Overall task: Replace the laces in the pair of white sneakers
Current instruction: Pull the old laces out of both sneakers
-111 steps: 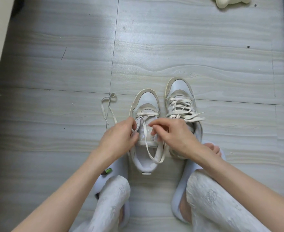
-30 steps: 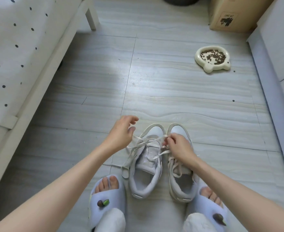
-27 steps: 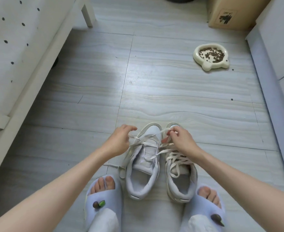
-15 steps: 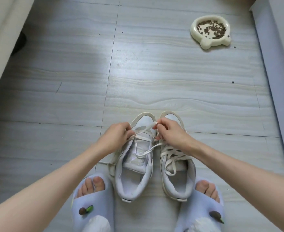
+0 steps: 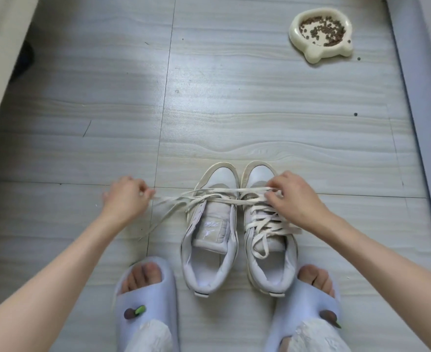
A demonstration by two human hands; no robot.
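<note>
While the lace (image 5: 209, 194) is drawn taut, one end is pinched in the left hand (image 5: 126, 196) left of the left sneaker (image 5: 213, 229), the other in the right hand (image 5: 292, 196) to its right; equal tails should be kept.

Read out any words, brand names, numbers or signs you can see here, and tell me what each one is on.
Nothing here can be read for certain.
Left sneaker, tongue: a small white mark, possibly a logo with script, too small and blurred to read.
Right sneaker: no text showing; its tongue lies under the laces.
Slippers: small charms, no lettering.
Pet food bowl: no marking visible.
</note>
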